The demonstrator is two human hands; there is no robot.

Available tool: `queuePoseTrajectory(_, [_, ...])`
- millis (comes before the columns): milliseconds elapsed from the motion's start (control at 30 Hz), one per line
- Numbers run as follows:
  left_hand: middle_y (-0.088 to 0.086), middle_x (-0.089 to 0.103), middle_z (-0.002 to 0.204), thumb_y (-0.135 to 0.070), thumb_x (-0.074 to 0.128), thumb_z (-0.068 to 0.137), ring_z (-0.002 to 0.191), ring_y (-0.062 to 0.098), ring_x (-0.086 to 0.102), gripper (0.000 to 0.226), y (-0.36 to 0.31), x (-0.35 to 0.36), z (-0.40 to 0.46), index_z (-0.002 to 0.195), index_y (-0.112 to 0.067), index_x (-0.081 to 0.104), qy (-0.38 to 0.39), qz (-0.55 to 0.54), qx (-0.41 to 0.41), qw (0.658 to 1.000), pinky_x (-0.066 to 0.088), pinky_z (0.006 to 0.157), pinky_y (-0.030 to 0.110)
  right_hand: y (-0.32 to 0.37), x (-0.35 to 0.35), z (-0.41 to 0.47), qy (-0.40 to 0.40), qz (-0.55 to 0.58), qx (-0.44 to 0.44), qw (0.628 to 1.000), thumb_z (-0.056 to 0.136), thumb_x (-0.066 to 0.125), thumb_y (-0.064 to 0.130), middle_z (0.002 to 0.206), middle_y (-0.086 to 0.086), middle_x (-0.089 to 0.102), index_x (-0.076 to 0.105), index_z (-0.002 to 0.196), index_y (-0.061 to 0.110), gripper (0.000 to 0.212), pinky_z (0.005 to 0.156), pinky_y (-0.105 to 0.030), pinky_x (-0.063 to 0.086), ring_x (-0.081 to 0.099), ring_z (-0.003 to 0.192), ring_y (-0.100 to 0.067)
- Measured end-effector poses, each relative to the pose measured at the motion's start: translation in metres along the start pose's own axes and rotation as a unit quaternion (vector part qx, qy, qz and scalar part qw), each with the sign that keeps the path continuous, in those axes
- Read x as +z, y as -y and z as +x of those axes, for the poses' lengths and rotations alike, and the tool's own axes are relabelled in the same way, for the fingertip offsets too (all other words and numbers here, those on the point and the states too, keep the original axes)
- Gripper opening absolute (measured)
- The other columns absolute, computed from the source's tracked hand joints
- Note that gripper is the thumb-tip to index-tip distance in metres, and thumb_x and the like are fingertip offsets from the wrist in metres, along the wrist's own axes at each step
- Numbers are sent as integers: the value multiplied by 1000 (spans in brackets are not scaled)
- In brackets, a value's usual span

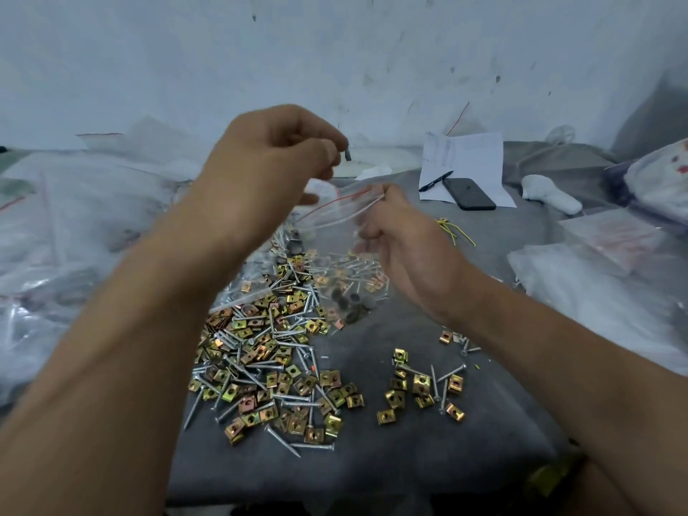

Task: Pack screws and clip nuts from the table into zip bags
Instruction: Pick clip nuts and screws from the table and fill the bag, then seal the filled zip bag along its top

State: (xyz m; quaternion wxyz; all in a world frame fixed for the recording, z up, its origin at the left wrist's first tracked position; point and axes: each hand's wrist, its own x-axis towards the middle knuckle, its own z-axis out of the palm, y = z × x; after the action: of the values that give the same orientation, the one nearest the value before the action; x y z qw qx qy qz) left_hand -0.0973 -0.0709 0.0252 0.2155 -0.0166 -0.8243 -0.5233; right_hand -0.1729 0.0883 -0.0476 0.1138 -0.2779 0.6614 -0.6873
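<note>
1. Two hands work one zip bag held above the surface: your right hand pinches the bag's mouth at its right edge, fingers curled on the plastic.
2. Your left hand hovers just over the mouth, fingertips closed on a small dark piece; blur hides what it is.
3. Through the bag you can see screws, clip nuts and some dark round pieces, either inside it or on the surface behind; which is hard to tell.
4. The main heap of screws and clip nuts lies below the bag; a smaller group sits apart to its right.
5. You appear mid-fill. Next, keep the mouth spread, drop the piece straight in, then reach down for more.
6. Packed bags lie at far left.
</note>
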Motion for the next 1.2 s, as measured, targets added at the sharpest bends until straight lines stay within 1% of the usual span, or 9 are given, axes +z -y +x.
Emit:
queuePoseTrajectory(67, [-8,79,102,-53,65,92,90,8,76,28,16,6,-9,105,-30,76,16,4,-14,1000,62,79,40,4,-1,4,-40,47,-3,998,71,56,22,105,-12,51,49,108,9,40,88,-49,43,49,96,-27])
queuePoseTrajectory(133, [-10,79,96,-66,69,89,80,5,75,37,32,18,-18,101,-31,77,29,2,-46,999,59,74,36,7,-1,6,-71,56,-15,996,77,51,18,104,-14,51,51,108,8,33,84,-47,47,51,94,-28])
queuePoseTrajectory(300, [1,79,78,-26,81,92,63,7,63,9,48,33,-16,95,-19,84,-55,-114,-40,991,48,56,19,12,-3,4,-78,46,-48,995,89,54,14,104,-11,50,53,104,16,15,85,-44,50,48,94,-26])
queuePoseTrajectory(467, [0,79,79,-29,86,85,67,11,60,9,49,26,-6,92,-22,86,-74,-169,-37,982,48,55,21,12,-10,-1,-108,11,-69,992,106,51,8,88,4,57,62,107,11,12,90,-45,51,54,82,-11])
queuePoseTrajectory(567, [0,78,75,-27,88,82,64,9,58,8,53,26,-4,87,-22,86,-100,-179,-38,978,46,53,16,13,-19,-4,-137,-56,-91,985,104,58,12,80,13,66,69,101,14,11,85,-35,57,59,76,-3])
queuePoseTrajectory(700, [-4,78,73,-23,89,80,60,0,61,7,51,29,-7,86,-21,86,-98,-186,-31,977,46,55,12,11,-31,-9,-154,-107,-101,977,94,74,20,84,5,71,77,96,21,3,82,-31,55,63,82,-11])
queuePoseTrajectory(800, [-4,79,75,-23,89,79,61,-3,63,9,52,29,-6,87,-21,86,-97,-178,-26,979,46,56,10,9,-36,-11,-167,-153,-129,965,92,77,19,79,14,71,78,95,21,4,74,-15,52,62,76,1])
queuePoseTrajectory(1000, [5,74,71,-27,90,81,64,11,64,5,48,33,-1,82,-24,86,-93,-155,-28,983,52,75,26,9,-42,-10,-174,-177,-133,959,92,77,20,75,19,69,76,93,25,4,71,-11,49,58,71,6])
queuePoseTrajectory(1200, [2,77,78,-28,88,82,66,11,63,8,49,33,0,85,-21,86,-42,-176,-40,983,46,55,12,10,-49,-7,-185,-187,-141,955,94,75,21,73,23,67,76,97,18,4,68,-7,46,58,71,9])
